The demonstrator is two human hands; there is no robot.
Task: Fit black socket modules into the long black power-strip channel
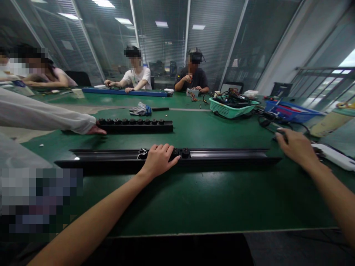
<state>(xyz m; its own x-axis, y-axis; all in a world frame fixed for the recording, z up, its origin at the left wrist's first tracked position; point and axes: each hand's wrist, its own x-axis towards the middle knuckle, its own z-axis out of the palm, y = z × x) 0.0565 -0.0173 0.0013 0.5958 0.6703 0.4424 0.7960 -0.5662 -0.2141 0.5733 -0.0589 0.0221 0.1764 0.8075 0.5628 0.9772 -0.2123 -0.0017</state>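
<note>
A long black metal channel (235, 157) lies crosswise on the green table in front of me. Near its middle sit small black parts (185, 152) and a silvery piece (142, 153). My left hand (159, 159) is wrapped over the channel between these, its fingers curled over the far side and its thumb pointing right. Off the right end of the channel is my right hand (296, 146), with its fingers bent and closed. Whatever its fingertips hold is too small and dark to make out; cables lie just beyond them. A white object (337, 157) lies under and beside the right wrist.
Another person's hand (97, 129) touches a second black bar (138, 127) topped with several knobs. Beyond lie a glove (141, 109), a green basket (233, 109) of cables and a blue basket (294, 112). Several people sit across the table, a long blue bar (127, 92) before them.
</note>
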